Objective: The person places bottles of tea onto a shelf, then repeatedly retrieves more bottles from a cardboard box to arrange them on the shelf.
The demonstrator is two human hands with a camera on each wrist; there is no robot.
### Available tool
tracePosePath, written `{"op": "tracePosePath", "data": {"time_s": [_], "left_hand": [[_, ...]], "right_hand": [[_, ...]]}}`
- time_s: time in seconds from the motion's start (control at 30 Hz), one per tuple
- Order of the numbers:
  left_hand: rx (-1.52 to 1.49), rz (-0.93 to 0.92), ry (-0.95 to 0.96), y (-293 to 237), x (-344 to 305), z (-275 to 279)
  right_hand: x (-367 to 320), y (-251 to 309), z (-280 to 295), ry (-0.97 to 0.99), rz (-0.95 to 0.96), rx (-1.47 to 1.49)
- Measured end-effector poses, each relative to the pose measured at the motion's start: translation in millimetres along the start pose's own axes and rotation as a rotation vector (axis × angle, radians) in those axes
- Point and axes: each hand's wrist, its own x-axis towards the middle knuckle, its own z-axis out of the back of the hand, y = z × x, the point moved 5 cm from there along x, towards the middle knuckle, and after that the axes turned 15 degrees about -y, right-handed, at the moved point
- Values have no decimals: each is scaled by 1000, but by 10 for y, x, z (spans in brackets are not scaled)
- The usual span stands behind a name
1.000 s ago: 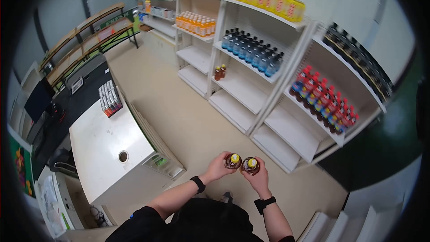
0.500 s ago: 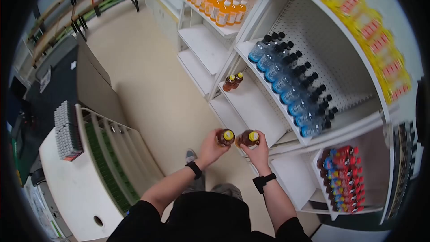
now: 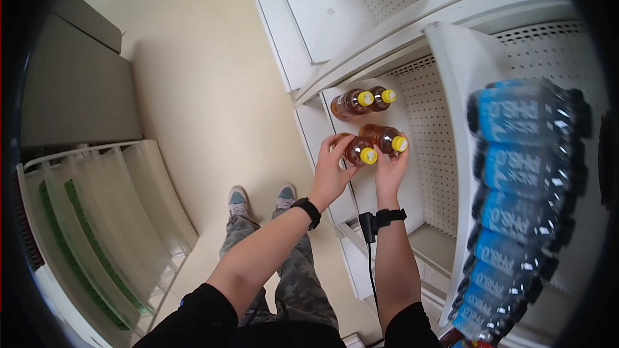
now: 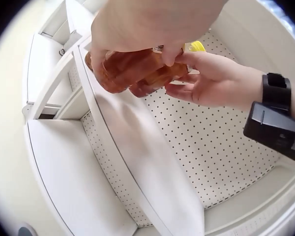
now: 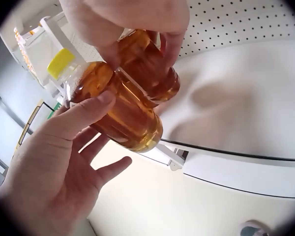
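My left hand (image 3: 331,175) grips an amber drink bottle (image 3: 356,149) with a yellow cap; in the right wrist view the thumb lies across this tilted bottle (image 5: 130,118). A second, matching bottle (image 3: 379,135) is held in my right hand (image 3: 391,173), just behind the first. In the right wrist view, fingers of that hand (image 5: 132,14) come down around its amber body (image 5: 147,66). Both bottles are over the white shelf (image 4: 142,147), close to its front edge. Two more yellow-capped amber bottles (image 3: 350,103) stand on the same shelf, farther along.
Rows of blue-labelled water bottles (image 3: 509,187) fill the shelf above, to the right. A perforated back panel (image 3: 429,142) closes off the shelf. Across the aisle floor (image 3: 193,90) stands a counter with clear-fronted racks (image 3: 116,219).
The person has walked up to the shelf unit and turned toward it. Both hands have carried their bottles from over the aisle to the shelf with the two amber bottles.
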Motion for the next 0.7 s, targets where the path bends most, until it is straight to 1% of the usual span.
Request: {"op": "tracePosePath", "data": {"time_s": [0.07,0.1,0.13,0.2,0.27,0.3,0.33,0.4,0.43,0.5,0.53,0.6,0.63,0.7], "left_hand": [[-8,77,-12,162,61,-172],[-28,147,-14,233,72,-249],[-29,151,-24,267,116,-301],[5,115,-74,296,181,-358],[-11,127,-103,348,204,-401],[-29,121,-127,363,199,-403],[-21,120,-130,372,203,-413],[44,29,-172,356,186,-383],[45,29,-174,384,171,-397],[4,237,-162,526,147,-421],[3,237,-163,540,155,-425],[-125,330,-153,593,166,-450],[-125,331,-153,589,179,-450],[-204,389,-119,598,172,-468]], "right_hand": [[141,-146,-86,35,-70,30],[189,-232,-93,49,-75,24],[241,-295,-117,55,-96,39],[351,-388,-153,65,-117,49],[396,-468,-167,169,-127,70],[377,-401,-177,192,-191,81],[395,-398,-180,196,-196,86],[394,-382,-173,226,-212,-34],[405,-389,-172,228,-212,-33],[420,-416,-182,208,-220,28],[426,-427,-189,209,-219,28],[434,-451,-187,209,-192,82],[437,-467,-190,209,-192,81],[446,-500,-191,209,-187,117]]}}
